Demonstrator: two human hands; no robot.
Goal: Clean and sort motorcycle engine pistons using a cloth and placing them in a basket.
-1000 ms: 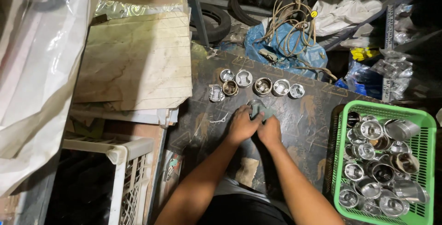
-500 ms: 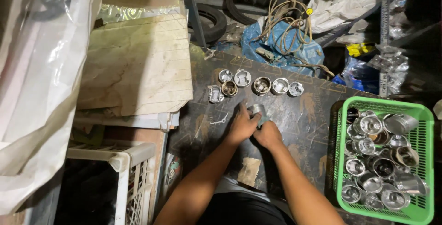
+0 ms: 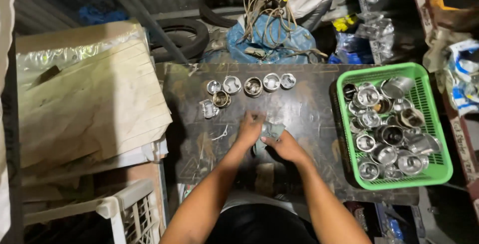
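Observation:
Both my hands meet over the middle of a dark, grimy board. My left hand and my right hand close together around a grey-green cloth; whatever lies inside the cloth is hidden. Beyond my hands a row of several round metal pistons stands on the board, with two more pistons just in front of its left end. A green plastic basket on my right is full of several more metal pistons.
A stack of pale sheets lies left of the board, a white plastic crate below it. Behind the board are rubber tyres, a blue bag with coiled cord and plastic-wrapped clutter.
The view has shifted, so the board and basket sit more centred. My hands stay together on the cloth and have moved only slightly toward me.

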